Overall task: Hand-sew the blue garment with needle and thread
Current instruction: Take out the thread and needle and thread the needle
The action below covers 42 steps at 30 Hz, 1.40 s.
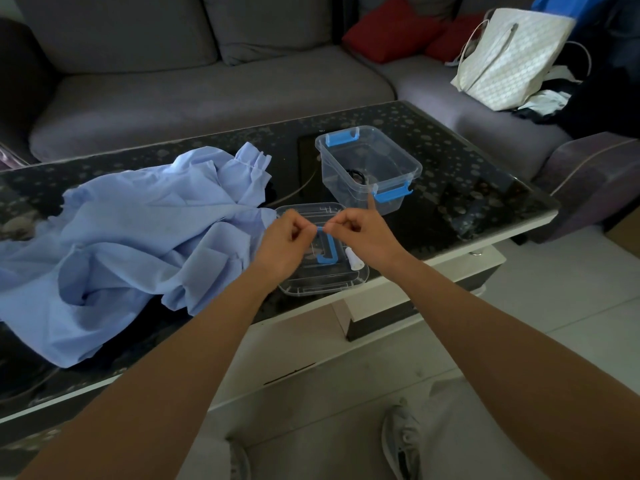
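Hands hover over the clear lid (pixel 313 285) at the near edge of the table (pixel 467 188): left hand (pixel 282 239) and right hand (pixel 362 230) face each other, fingertips pinched, whatever they hold too fine to see. Blue garment (pixel 138 244) lies crumpled to the left; an open clear box (pixel 369 168) stands behind.

Whether fingertips of left hand (pixel 280 237) and right hand (pixel 362 230) pinch anything: too fine to tell. Clear lid (pixel 322 284) partly hidden under hands. White item (pixel 353 259) half behind right wrist, unidentifiable. Dark item (pixel 356 174) in clear box (pixel 398 161) too small to name. Blue garment (pixel 138 244), surface (pixel 450 188) cut by left edge; sneakers (pixel 403 441) by bottom edge.
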Each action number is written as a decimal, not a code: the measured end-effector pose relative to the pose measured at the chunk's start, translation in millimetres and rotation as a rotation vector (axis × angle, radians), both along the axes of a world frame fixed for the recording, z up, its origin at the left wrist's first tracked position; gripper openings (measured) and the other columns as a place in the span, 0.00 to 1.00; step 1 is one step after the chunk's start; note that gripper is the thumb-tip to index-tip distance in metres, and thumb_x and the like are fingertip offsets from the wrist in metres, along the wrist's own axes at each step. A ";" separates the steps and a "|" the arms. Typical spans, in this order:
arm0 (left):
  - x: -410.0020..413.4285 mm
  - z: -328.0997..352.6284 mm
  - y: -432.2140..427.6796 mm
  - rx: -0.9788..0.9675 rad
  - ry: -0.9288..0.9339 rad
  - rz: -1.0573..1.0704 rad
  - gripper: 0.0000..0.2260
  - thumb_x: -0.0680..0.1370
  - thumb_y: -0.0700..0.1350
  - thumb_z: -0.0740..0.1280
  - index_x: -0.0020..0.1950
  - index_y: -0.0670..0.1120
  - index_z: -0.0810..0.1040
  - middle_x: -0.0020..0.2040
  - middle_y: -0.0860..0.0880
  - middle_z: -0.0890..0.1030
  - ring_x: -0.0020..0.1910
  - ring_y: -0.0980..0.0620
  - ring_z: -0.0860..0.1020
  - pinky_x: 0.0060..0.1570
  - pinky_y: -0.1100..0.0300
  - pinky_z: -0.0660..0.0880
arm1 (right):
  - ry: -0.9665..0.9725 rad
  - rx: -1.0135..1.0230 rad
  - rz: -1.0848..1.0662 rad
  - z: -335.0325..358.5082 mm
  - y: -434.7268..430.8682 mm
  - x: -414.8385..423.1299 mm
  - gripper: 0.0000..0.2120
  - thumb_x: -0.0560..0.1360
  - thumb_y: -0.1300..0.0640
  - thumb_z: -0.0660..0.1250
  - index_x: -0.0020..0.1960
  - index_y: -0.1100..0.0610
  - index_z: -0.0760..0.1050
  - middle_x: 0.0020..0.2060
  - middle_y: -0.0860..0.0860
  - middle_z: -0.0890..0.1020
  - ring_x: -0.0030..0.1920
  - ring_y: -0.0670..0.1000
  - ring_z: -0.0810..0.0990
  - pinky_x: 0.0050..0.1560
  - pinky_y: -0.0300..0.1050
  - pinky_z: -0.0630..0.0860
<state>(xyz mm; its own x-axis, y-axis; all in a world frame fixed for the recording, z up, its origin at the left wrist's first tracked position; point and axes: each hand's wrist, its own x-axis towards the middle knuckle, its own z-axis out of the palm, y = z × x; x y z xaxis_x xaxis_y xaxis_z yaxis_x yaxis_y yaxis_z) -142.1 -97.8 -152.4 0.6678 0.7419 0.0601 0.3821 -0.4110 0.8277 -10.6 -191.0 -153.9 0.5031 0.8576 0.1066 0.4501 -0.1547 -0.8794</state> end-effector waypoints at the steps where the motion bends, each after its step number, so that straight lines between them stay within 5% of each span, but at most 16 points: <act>1: -1.2 1.1 2.5 0.007 0.000 0.027 0.05 0.82 0.44 0.61 0.47 0.46 0.70 0.38 0.47 0.76 0.35 0.55 0.73 0.35 0.66 0.69 | 0.005 -0.006 -0.007 0.4 0.3 0.1 0.03 0.77 0.58 0.68 0.48 0.57 0.80 0.34 0.47 0.78 0.35 0.41 0.75 0.40 0.31 0.74; 8: -17.0 2.3 24.3 0.110 0.092 0.290 0.06 0.82 0.41 0.60 0.46 0.42 0.71 0.43 0.41 0.76 0.38 0.52 0.72 0.33 0.70 0.67 | 0.054 -0.007 -0.122 -1.7 0.1 8.5 0.04 0.77 0.58 0.68 0.49 0.58 0.80 0.43 0.58 0.83 0.45 0.52 0.80 0.44 0.33 0.76; 13: -24.9 10.7 22.2 0.135 0.189 0.318 0.12 0.83 0.40 0.58 0.61 0.32 0.71 0.57 0.35 0.76 0.59 0.38 0.75 0.59 0.51 0.69 | 0.052 -0.014 -0.122 -2.8 2.7 5.2 0.02 0.77 0.59 0.68 0.46 0.56 0.78 0.37 0.49 0.80 0.38 0.43 0.77 0.43 0.30 0.74; 17: -34.9 5.6 29.2 0.125 0.029 0.437 0.08 0.81 0.41 0.60 0.54 0.36 0.74 0.44 0.41 0.77 0.52 0.36 0.78 0.52 0.46 0.72 | 0.050 -0.031 -0.138 -4.1 3.1 6.2 0.02 0.77 0.59 0.68 0.47 0.57 0.79 0.38 0.51 0.80 0.37 0.43 0.76 0.41 0.28 0.72; 23: -37.9 2.2 34.9 0.092 0.058 0.586 0.08 0.83 0.42 0.58 0.55 0.38 0.70 0.57 0.35 0.78 0.53 0.42 0.77 0.51 0.58 0.69 | 0.048 -0.033 -0.148 -3.4 1.8 5.3 0.03 0.77 0.59 0.68 0.48 0.58 0.80 0.40 0.54 0.81 0.40 0.45 0.78 0.43 0.31 0.74; 25: -35.8 0.5 33.4 0.111 0.100 0.582 0.09 0.83 0.42 0.58 0.60 0.39 0.69 0.64 0.37 0.73 0.61 0.43 0.74 0.58 0.58 0.68 | 0.043 -0.040 -0.139 -2.9 2.0 5.2 0.03 0.77 0.59 0.68 0.48 0.58 0.80 0.40 0.53 0.81 0.40 0.45 0.78 0.43 0.31 0.74; 27: -31.3 2.6 28.7 0.175 0.038 0.578 0.14 0.80 0.40 0.62 0.65 0.38 0.70 0.66 0.37 0.70 0.64 0.40 0.70 0.62 0.54 0.67 | 0.035 -0.041 -0.129 -2.2 2.3 3.9 0.03 0.77 0.59 0.68 0.49 0.58 0.79 0.38 0.50 0.80 0.38 0.44 0.77 0.43 0.31 0.73; 32: -19.0 2.4 16.7 0.724 -0.129 0.455 0.17 0.74 0.42 0.62 0.63 0.43 0.74 0.66 0.37 0.72 0.66 0.38 0.71 0.65 0.44 0.67 | 0.020 -0.044 -0.102 0.8 1.9 1.2 0.04 0.77 0.59 0.68 0.50 0.59 0.80 0.35 0.47 0.78 0.36 0.42 0.76 0.42 0.31 0.73; 34: -14.9 2.6 7.6 0.544 -0.207 0.167 0.14 0.78 0.41 0.62 0.63 0.44 0.73 0.64 0.41 0.74 0.62 0.46 0.72 0.66 0.52 0.71 | 0.012 -0.046 -0.070 1.8 1.3 -0.8 0.03 0.77 0.59 0.68 0.47 0.57 0.80 0.34 0.47 0.78 0.36 0.42 0.75 0.42 0.32 0.73; 36: -12.2 1.7 -2.6 0.257 -0.110 -0.027 0.13 0.81 0.38 0.60 0.65 0.45 0.70 0.63 0.45 0.74 0.58 0.56 0.72 0.54 0.72 0.73 | -0.001 -0.043 -0.036 1.8 1.0 -3.1 0.03 0.77 0.58 0.68 0.45 0.56 0.79 0.33 0.48 0.77 0.36 0.43 0.75 0.44 0.36 0.75; 37: -9.6 -1.0 -4.7 0.151 -0.027 -0.059 0.13 0.82 0.39 0.60 0.67 0.45 0.68 0.63 0.46 0.74 0.56 0.57 0.73 0.47 0.75 0.73 | -0.012 -0.037 -0.022 1.3 1.2 -3.8 0.03 0.77 0.58 0.68 0.45 0.57 0.80 0.33 0.49 0.77 0.36 0.44 0.75 0.45 0.38 0.75; 42: -2.5 -4.9 -4.4 -0.070 0.107 -0.024 0.11 0.83 0.47 0.60 0.64 0.45 0.71 0.55 0.44 0.78 0.46 0.54 0.76 0.39 0.68 0.71 | -0.047 -0.027 0.027 -3.0 3.2 -1.6 0.05 0.77 0.58 0.68 0.48 0.59 0.81 0.38 0.54 0.81 0.39 0.47 0.78 0.47 0.40 0.77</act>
<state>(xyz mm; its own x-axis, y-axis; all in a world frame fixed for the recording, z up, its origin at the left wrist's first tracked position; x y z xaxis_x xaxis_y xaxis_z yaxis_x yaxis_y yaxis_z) -144.6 -102.1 -157.2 0.6853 0.7254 -0.0640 0.4604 -0.3636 0.8098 -12.3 -187.7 -157.0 0.4749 0.8737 0.1057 0.4949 -0.1658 -0.8530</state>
